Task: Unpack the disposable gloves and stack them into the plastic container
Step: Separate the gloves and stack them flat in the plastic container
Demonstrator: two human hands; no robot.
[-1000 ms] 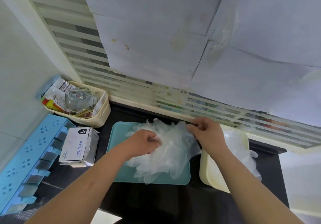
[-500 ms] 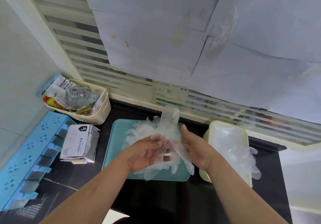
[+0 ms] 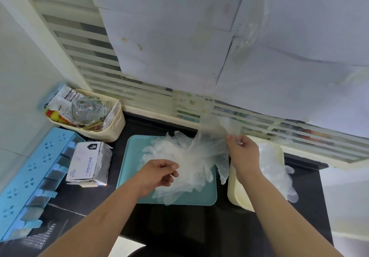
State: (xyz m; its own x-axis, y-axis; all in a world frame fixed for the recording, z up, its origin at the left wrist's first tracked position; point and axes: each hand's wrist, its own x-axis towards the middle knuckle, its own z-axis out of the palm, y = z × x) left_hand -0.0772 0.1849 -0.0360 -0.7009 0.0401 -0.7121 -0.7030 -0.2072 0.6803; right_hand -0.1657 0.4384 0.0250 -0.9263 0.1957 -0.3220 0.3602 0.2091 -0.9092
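At your left lies the white cardboard glove box [image 3: 87,164]. Next, the heap of clear disposable gloves [image 3: 179,157] sits on the teal rectangular tray [image 3: 131,157]. Your left hand [image 3: 159,175] is over it, fingers loosely curled; whether it pinches anything cannot be told. Your right hand [image 3: 242,153] pinches 1 clear glove [image 3: 211,137], raised above the tray's right edge beside the cream plastic container [image 3: 235,195], which already holds gloves.

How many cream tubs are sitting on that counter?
2 tubs: the left tub at the back holds a jar; the right tub, beside the tray, holds gloves. None seems hidden.
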